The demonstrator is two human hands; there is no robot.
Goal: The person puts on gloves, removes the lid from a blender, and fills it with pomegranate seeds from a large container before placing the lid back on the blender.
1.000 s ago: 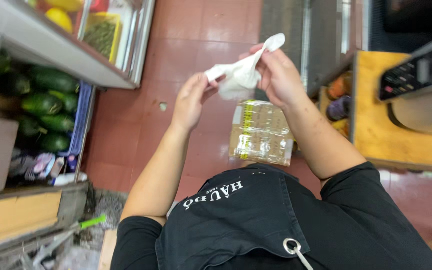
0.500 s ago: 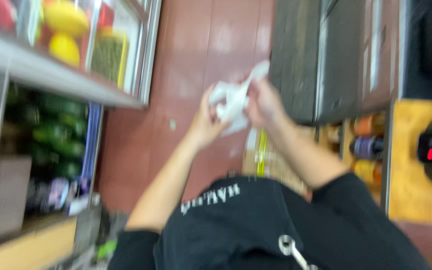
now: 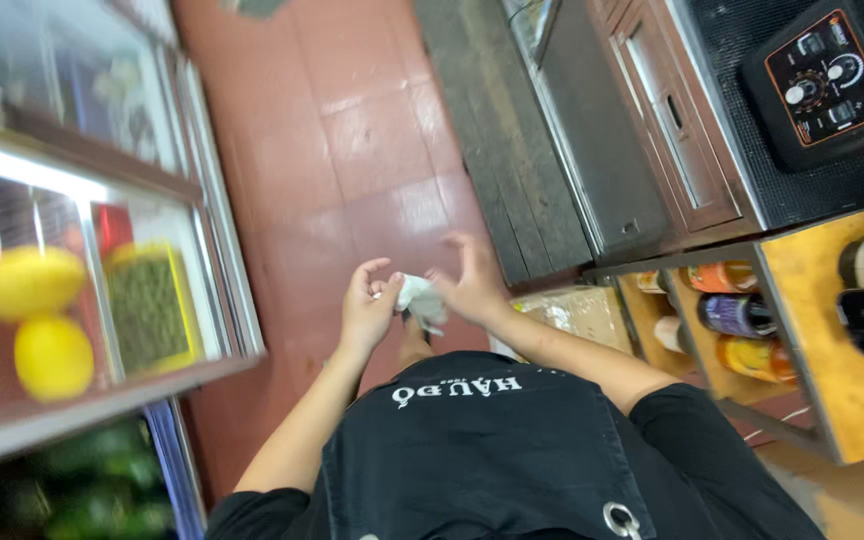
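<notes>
My left hand [image 3: 367, 308] and my right hand [image 3: 470, 282] meet in front of my black apron [image 3: 482, 450], above the red tile floor [image 3: 352, 150]. Between them is a small crumpled white piece [image 3: 418, 297], plastic or paper, I cannot tell which. The left thumb and fingers pinch its left side. The right hand's fingers curl over its right side, with some fingers spread. Most of the white piece is bunched up between the palms.
A glass display case at the left holds yellow fruit [image 3: 52, 355] and a tray of greens [image 3: 147, 305], with green vegetables [image 3: 82, 490] below. A dark cabinet [image 3: 592, 150], a wooden shelf of bottles [image 3: 732, 315], a black dial appliance [image 3: 827, 80] and a wrapped package [image 3: 582, 310] stand at the right.
The hands have come down and closer to my body, and the white piece, stretched out before, is now bunched small. The view has swung toward the cabinet and shelf.
</notes>
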